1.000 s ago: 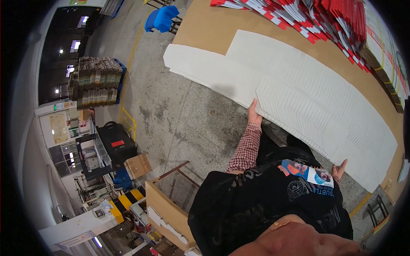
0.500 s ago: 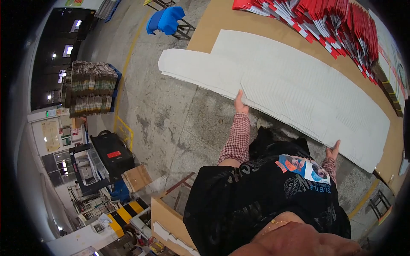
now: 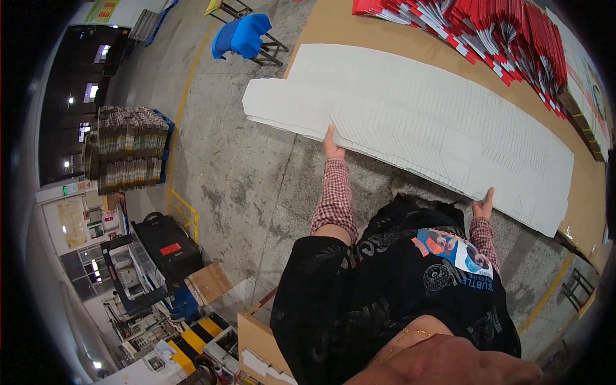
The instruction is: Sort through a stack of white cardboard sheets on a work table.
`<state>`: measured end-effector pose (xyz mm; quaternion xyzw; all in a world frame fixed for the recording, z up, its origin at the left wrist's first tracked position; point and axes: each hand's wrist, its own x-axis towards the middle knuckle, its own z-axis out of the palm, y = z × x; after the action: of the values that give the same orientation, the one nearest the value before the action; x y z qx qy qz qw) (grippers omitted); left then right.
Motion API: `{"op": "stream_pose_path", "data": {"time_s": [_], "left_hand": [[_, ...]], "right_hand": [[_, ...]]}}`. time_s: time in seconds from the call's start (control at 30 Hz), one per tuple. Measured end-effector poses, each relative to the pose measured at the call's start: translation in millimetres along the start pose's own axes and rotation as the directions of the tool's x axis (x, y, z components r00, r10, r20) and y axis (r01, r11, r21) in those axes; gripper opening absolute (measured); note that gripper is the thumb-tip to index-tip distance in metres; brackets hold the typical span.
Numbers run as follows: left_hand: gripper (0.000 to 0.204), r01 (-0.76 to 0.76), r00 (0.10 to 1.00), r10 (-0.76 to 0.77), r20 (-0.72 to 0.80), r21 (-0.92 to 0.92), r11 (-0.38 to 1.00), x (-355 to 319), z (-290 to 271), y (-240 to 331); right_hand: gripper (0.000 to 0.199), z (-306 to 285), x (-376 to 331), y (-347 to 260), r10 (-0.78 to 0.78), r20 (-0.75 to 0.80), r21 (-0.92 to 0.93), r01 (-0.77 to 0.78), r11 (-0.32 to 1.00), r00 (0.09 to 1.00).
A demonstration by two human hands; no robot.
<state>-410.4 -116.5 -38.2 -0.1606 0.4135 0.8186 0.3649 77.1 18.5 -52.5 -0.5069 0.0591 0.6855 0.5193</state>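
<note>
A long, flat white cardboard sheet, scored with many fine lines, overhangs the near edge of a brown table. Layered edges along its near side suggest more than one sheet; I cannot tell how many. My left hand grips the near edge left of the middle, thumb on top and fingers hidden underneath. Farther right along the same edge, my right hand grips in the same way, thumb upward. Checked sleeves cover both forearms.
Red-and-white folded card pieces lie bunched at the far right, beside a printed stack. A stool with a blue cover stands beyond the table. At left are a loaded pallet, a black machine and an open carton.
Both hands have shifted left, the left hand sliding farther along the edge. The cardboard's right end has moved left and away from me. The view has turned slightly.
</note>
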Motion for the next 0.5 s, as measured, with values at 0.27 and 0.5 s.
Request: {"op": "stream_pose_path", "data": {"time_s": [0.27, 0.5], "left_hand": [[0.052, -0.031, 0.998, 0.036, -0.052, 0.100, 0.995, 7.6, -3.0, 23.5], [0.052, -0.022, 1.000, 0.023, -0.016, 0.075, 0.997, 21.1, -1.5, 37.0]], "right_hand": [[0.035, 8.0, -14.0, 22.7, 0.038, -0.094, -0.139, -0.051, 0.989, 0.995], [0.059, 31.6, -35.4, 34.3, 0.030, -0.094, -0.185, -0.047, 0.982, 0.995]]}}
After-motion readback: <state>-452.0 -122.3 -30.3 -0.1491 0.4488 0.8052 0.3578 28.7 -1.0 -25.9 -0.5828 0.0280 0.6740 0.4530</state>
